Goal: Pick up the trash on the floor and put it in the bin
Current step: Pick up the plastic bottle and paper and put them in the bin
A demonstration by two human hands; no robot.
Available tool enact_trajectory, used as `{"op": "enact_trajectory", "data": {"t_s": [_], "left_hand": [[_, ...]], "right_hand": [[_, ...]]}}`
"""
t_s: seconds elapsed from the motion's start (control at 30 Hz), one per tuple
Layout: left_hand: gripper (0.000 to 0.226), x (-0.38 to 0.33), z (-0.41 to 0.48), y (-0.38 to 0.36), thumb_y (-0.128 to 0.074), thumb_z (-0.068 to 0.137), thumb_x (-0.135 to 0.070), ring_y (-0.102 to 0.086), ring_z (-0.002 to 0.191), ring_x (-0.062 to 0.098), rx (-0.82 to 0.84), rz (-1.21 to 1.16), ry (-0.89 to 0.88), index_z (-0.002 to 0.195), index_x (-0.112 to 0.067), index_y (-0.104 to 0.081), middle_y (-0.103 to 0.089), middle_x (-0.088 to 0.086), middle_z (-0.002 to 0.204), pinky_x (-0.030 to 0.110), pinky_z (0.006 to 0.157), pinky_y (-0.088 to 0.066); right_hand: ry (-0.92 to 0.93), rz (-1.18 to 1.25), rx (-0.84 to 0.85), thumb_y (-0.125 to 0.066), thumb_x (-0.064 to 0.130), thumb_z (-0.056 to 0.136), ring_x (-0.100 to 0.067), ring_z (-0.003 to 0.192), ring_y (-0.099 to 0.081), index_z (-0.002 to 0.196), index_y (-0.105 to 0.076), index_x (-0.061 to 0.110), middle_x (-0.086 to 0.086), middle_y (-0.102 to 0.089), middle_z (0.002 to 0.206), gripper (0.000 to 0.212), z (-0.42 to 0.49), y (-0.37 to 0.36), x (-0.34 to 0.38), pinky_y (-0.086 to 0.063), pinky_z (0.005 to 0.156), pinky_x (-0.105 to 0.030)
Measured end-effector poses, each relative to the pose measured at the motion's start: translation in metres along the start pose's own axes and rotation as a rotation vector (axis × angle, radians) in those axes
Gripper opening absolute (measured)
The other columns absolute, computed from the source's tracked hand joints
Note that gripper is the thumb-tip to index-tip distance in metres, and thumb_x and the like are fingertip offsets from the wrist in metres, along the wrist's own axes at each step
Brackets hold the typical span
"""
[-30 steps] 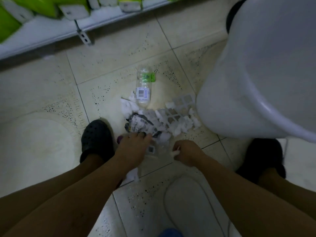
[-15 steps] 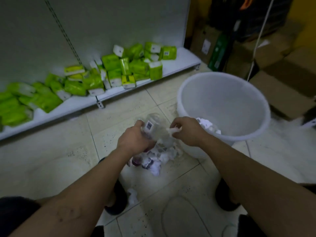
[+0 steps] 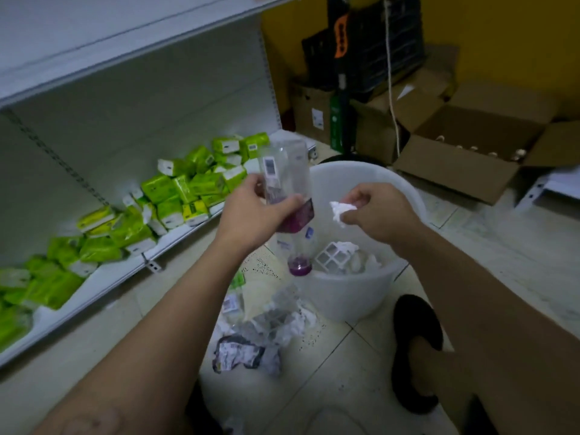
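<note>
Fingers of the left hand (image 3: 251, 215) wrap a clear bottle (image 3: 290, 208); the right hand (image 3: 375, 211) pinches crumpled paper (image 3: 340, 210), both over the bin (image 3: 405, 196) at centre. Some trash lies inside; a pile (image 3: 260, 334) remains below.

Clear bottle (image 3: 287, 196) cap-down over white bin (image 3: 354, 296), crumpled trash (image 3: 270, 328) on floor

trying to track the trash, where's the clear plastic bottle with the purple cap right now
In the head view the bottle is held cap-down in the left hand, centre frame, at the near left rim of the white bin.
</note>
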State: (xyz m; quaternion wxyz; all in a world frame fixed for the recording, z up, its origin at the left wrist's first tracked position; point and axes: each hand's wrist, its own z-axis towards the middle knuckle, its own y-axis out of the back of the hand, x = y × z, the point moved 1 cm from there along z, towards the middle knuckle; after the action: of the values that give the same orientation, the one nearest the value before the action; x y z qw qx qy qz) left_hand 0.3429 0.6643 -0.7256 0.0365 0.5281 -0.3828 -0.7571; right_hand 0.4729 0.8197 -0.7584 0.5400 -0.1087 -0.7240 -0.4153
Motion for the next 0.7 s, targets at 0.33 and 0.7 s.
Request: {"op": "enact_trajectory", "data": {"t_s": [0.33,0.7], "left_hand": [[0.076,0.018,0.025,-0.073,-0.077,0.067,-0.049,-0.058,0.104,0.015,0.084,0.107,0.022,0.131,-0.021,-0.046,-0.06,-0.002,0.117,0.034,0.089,-0.049],[0.055,0.101,-0.051,-0.006,-0.071,0.075,-0.046,-0.056,0.111,0.019,0.251,0.409,0.023,0.123,-0.024,-0.054,-0.059,0.001,0.122,0.04,0.094,-0.048]], "right_hand": [[-0.03,-0.194,0.05,-0.075,0.029,0.077,-0.019,0.097,-0.057,0.137,-0.042,0.027,-0.002,-0.055,0.126,0.068,0.021,0.02,-0.035,-0.048,0.075,-0.028],[0.219,-0.325,0.242,-0.072,0.042,0.076,-0.024,0.117,-0.052,0.138,-0.036,0.024,-0.006,-0.047,0.134,0.074,-0.046,-0.077,-0.01,-0.041,0.092,-0.035]]}}
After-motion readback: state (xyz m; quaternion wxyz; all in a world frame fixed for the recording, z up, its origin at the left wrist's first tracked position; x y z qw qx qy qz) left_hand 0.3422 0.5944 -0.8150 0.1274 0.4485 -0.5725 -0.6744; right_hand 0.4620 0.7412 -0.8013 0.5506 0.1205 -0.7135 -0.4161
